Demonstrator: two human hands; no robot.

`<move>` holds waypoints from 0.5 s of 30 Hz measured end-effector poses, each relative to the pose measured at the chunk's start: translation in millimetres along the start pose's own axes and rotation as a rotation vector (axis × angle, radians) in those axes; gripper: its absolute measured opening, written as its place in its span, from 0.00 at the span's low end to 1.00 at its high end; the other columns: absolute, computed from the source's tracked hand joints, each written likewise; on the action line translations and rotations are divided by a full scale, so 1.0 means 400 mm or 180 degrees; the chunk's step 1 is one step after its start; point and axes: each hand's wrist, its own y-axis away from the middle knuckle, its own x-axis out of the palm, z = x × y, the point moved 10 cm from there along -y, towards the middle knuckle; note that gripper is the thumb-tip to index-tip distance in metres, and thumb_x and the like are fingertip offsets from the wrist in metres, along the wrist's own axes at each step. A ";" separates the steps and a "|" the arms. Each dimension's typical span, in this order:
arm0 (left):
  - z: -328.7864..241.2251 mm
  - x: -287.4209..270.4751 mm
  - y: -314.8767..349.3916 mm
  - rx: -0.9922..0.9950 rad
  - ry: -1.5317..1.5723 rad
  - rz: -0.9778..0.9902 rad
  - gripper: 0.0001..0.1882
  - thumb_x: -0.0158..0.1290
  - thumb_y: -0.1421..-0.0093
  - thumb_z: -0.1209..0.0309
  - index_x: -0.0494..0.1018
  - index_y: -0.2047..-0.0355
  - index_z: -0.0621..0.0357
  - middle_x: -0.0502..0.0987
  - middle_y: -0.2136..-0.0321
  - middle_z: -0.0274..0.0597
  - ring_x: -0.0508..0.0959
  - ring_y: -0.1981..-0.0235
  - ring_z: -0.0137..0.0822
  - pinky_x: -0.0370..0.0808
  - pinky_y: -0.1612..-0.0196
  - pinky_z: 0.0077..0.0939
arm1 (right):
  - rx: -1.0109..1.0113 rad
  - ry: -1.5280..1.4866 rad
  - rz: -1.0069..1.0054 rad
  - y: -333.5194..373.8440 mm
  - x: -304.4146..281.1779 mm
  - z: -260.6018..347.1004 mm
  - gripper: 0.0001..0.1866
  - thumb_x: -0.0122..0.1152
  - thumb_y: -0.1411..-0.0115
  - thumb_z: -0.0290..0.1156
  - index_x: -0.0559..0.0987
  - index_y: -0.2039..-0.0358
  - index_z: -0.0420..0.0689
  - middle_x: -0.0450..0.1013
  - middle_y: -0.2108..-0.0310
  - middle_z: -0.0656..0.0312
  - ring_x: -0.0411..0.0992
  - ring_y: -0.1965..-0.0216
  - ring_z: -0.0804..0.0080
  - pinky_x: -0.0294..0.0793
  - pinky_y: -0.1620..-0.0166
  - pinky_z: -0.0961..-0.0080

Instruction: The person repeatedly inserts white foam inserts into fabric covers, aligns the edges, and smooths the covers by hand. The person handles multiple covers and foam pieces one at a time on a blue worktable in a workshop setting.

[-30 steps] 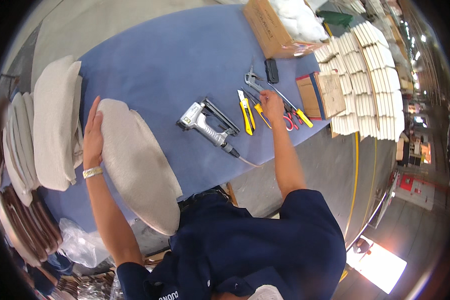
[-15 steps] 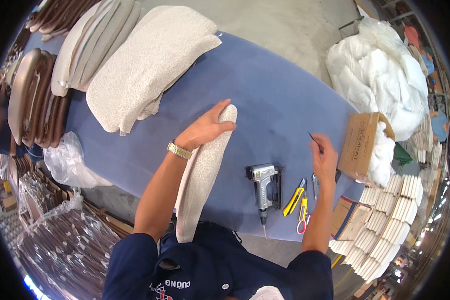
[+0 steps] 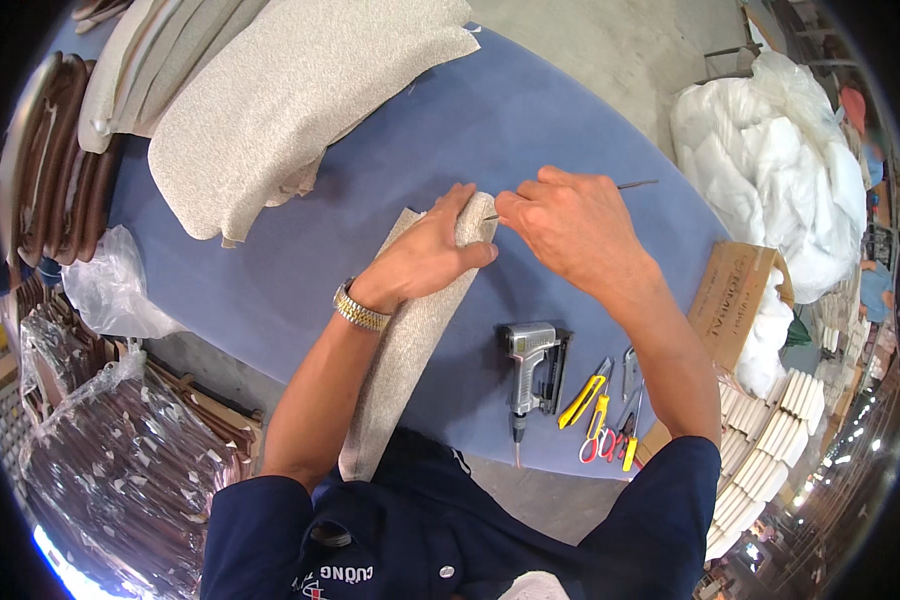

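Observation:
A long, narrow pad covered in beige woven fabric (image 3: 410, 365) slants from my lap up over the table. My left hand (image 3: 425, 255), with a metal watch on its wrist, is closed around the pad near its far end, thumb on the right side. Closed in a fist at that end, my right hand (image 3: 570, 225) grips a thin dark metal rod (image 3: 637, 184). One end of the rod sticks out to the right; its other end touches the fabric at the pad's tip. Nearer me lie a silver staple gun (image 3: 532, 365) and a yellow utility knife (image 3: 582, 395).
Scissors (image 3: 597, 440) and screwdriver-like tools lie beside the knife. A folded beige fabric stack (image 3: 280, 110) covers the blue table's (image 3: 580, 130) far left. At right stand a cardboard box (image 3: 730, 300) with white stuffing and a big white bag (image 3: 770, 170). Wrapped brown pieces (image 3: 120, 450) stand lower left.
My right hand has swung left from near the box to the pad's far end, bringing the rod onto the fabric. My left hand still holds the pad, which has shifted slightly.

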 end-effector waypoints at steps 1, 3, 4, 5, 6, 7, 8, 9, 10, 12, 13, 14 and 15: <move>-0.004 -0.004 0.002 -0.0007 -0.0027 -0.0012 0.52 0.59 0.43 0.53 0.50 0.29 0.73 0.52 0.28 0.69 0.54 0.26 0.57 0.55 0.27 0.38 | -0.0014 0.0014 0.0024 -0.002 -0.002 0.004 0.06 0.66 0.47 0.32 0.83 0.67 0.48 0.80 0.72 0.67 0.79 0.64 0.69 0.80 0.69 0.67; -0.006 -0.004 0.003 0.0030 0.0127 -0.0004 0.52 0.59 0.43 0.54 0.49 0.29 0.73 0.51 0.28 0.70 0.53 0.26 0.57 0.54 0.26 0.38 | -0.0144 0.0078 -0.0105 0.001 -0.010 0.023 0.07 0.66 0.48 0.32 0.83 0.68 0.47 0.80 0.72 0.66 0.79 0.64 0.69 0.80 0.69 0.68; -0.005 -0.003 0.005 0.0041 0.0197 0.0001 0.52 0.60 0.43 0.55 0.49 0.29 0.74 0.50 0.28 0.70 0.53 0.26 0.57 0.54 0.26 0.39 | -0.0207 0.0103 -0.0174 0.002 -0.013 0.033 0.07 0.66 0.48 0.32 0.83 0.68 0.47 0.80 0.72 0.66 0.79 0.64 0.70 0.80 0.69 0.69; -0.006 -0.004 0.007 0.0149 0.0180 -0.0014 0.52 0.60 0.43 0.55 0.49 0.29 0.75 0.50 0.28 0.71 0.52 0.26 0.57 0.53 0.26 0.39 | -0.0186 0.0097 -0.0141 0.000 -0.011 0.035 0.07 0.66 0.48 0.32 0.83 0.68 0.47 0.80 0.72 0.67 0.79 0.64 0.70 0.80 0.69 0.70; -0.003 -0.002 0.012 0.0257 0.0164 -0.0029 0.52 0.60 0.44 0.56 0.48 0.29 0.75 0.50 0.28 0.71 0.52 0.26 0.58 0.53 0.26 0.39 | -0.0166 0.0092 -0.0109 -0.002 -0.012 0.037 0.07 0.66 0.49 0.32 0.83 0.68 0.47 0.81 0.72 0.67 0.79 0.64 0.70 0.80 0.69 0.70; -0.008 -0.002 0.016 0.0361 0.0146 -0.0037 0.53 0.60 0.44 0.57 0.47 0.29 0.76 0.50 0.28 0.72 0.52 0.26 0.58 0.52 0.26 0.39 | -0.0139 0.0082 -0.0074 -0.003 -0.009 0.036 0.08 0.66 0.49 0.32 0.83 0.68 0.47 0.81 0.72 0.67 0.79 0.64 0.70 0.81 0.69 0.71; -0.007 -0.001 0.025 0.0367 0.0168 -0.0056 0.53 0.61 0.44 0.57 0.47 0.29 0.77 0.50 0.28 0.72 0.52 0.26 0.58 0.52 0.26 0.39 | -0.0171 0.0106 -0.0143 -0.002 -0.009 0.038 0.08 0.66 0.50 0.32 0.83 0.68 0.48 0.80 0.72 0.67 0.79 0.64 0.71 0.80 0.69 0.71; -0.009 0.000 0.036 0.0373 0.0191 -0.0075 0.53 0.61 0.44 0.58 0.47 0.29 0.78 0.50 0.29 0.73 0.52 0.26 0.58 0.52 0.26 0.39 | -0.0203 0.0130 -0.0211 0.000 -0.005 0.041 0.07 0.66 0.50 0.32 0.83 0.69 0.48 0.80 0.72 0.68 0.79 0.65 0.71 0.80 0.70 0.72; -0.012 0.000 0.046 0.0374 0.0218 -0.0098 0.53 0.61 0.44 0.58 0.46 0.29 0.79 0.50 0.29 0.73 0.52 0.26 0.58 0.52 0.26 0.39 | -0.0240 0.0151 -0.0276 0.004 -0.003 0.046 0.07 0.66 0.51 0.32 0.83 0.69 0.49 0.80 0.72 0.68 0.79 0.65 0.72 0.79 0.70 0.72; -0.008 -0.003 0.051 0.0354 0.0131 -0.0227 0.53 0.61 0.44 0.58 0.47 0.28 0.75 0.55 0.30 0.71 0.57 0.28 0.57 0.55 0.27 0.39 | -0.0329 0.0239 -0.0559 0.015 -0.003 0.054 0.07 0.66 0.52 0.32 0.81 0.70 0.50 0.78 0.74 0.70 0.77 0.67 0.74 0.76 0.73 0.74; -0.009 -0.008 0.051 0.0348 0.0087 -0.0301 0.53 0.62 0.44 0.58 0.47 0.28 0.73 0.58 0.31 0.70 0.60 0.29 0.56 0.57 0.28 0.40 | -0.0381 0.0290 -0.0706 0.018 0.001 0.058 0.07 0.66 0.53 0.33 0.81 0.71 0.50 0.76 0.75 0.71 0.77 0.68 0.75 0.75 0.74 0.74; -0.011 -0.004 0.052 0.0304 0.0129 -0.0256 0.53 0.61 0.44 0.59 0.46 0.28 0.75 0.55 0.30 0.72 0.57 0.28 0.57 0.55 0.27 0.40 | -0.0351 0.0283 -0.0843 0.024 0.004 0.054 0.06 0.66 0.53 0.32 0.80 0.72 0.50 0.75 0.75 0.72 0.76 0.69 0.76 0.73 0.75 0.75; -0.017 -0.001 0.053 0.0259 0.0169 -0.0209 0.52 0.60 0.44 0.60 0.46 0.29 0.77 0.53 0.30 0.73 0.53 0.26 0.58 0.53 0.26 0.40 | -0.0318 0.0275 -0.0981 0.033 0.006 0.050 0.06 0.66 0.53 0.32 0.79 0.72 0.51 0.74 0.76 0.72 0.75 0.70 0.76 0.71 0.76 0.76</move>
